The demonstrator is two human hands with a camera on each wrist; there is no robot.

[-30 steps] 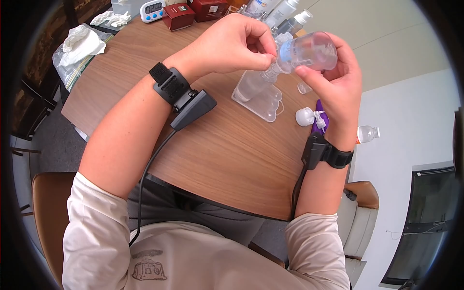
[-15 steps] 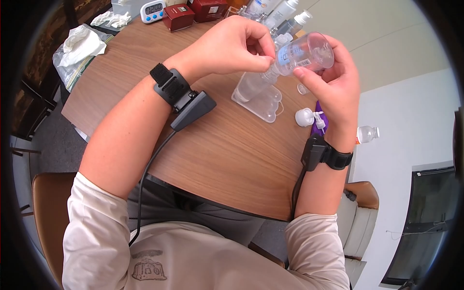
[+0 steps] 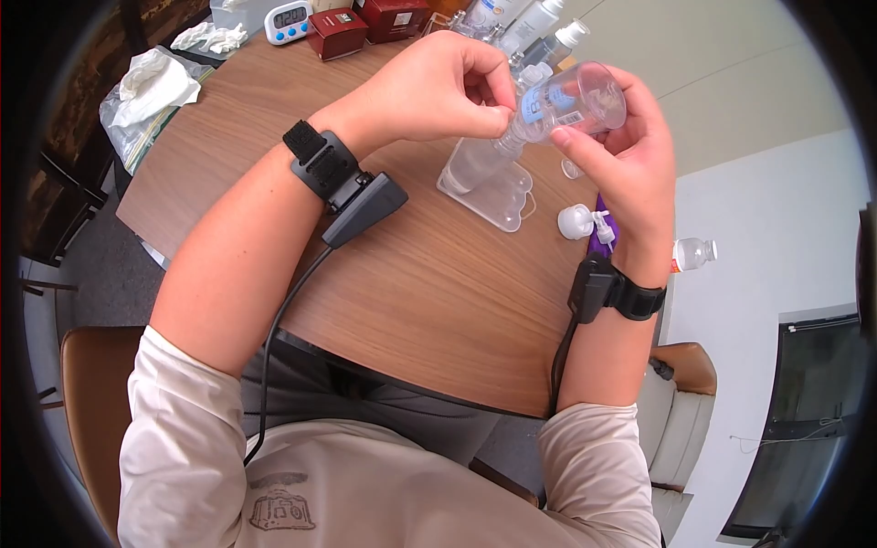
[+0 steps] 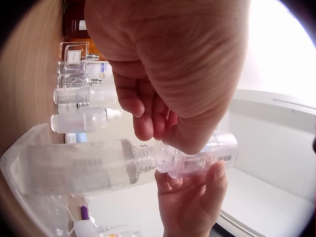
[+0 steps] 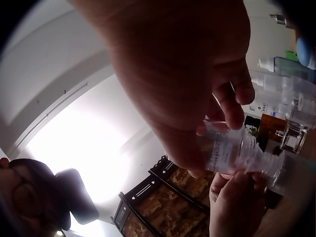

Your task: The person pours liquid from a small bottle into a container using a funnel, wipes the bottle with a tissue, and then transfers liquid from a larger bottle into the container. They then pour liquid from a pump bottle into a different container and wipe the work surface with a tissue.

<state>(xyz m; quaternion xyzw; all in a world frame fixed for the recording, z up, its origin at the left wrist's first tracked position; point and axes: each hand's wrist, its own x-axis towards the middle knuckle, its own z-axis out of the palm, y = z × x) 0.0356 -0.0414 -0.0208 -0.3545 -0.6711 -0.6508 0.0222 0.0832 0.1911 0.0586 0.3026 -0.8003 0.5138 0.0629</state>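
Note:
My right hand [image 3: 630, 151] grips a small clear bottle [image 3: 583, 99] with a blue-printed label, tipped neck-down. Its neck meets the mouth of a taller translucent bottle [image 4: 79, 168], which stands upright on a clear scalloped plastic tray [image 3: 498, 208]. At the joint of the two necks, my left hand [image 3: 438, 89] pinches the small bottle's neck between thumb and fingertips. The right wrist view shows these left fingertips [image 5: 242, 180] close under the neck. Little liquid shows in the tipped bottle; the taller one looks cloudy.
Behind the hands stand several pump and perfume bottles [image 4: 81, 121]. Dark red boxes [image 3: 338, 32] and a white digital timer [image 3: 290, 20] sit at the back left. A white pump head [image 3: 575, 220] lies near a purple item [image 3: 600, 239] by the right wrist.
The small bottle has turned in my right hand, so its label and barcode now show, and has shifted slightly left with that hand. My left hand has stayed nearly still.

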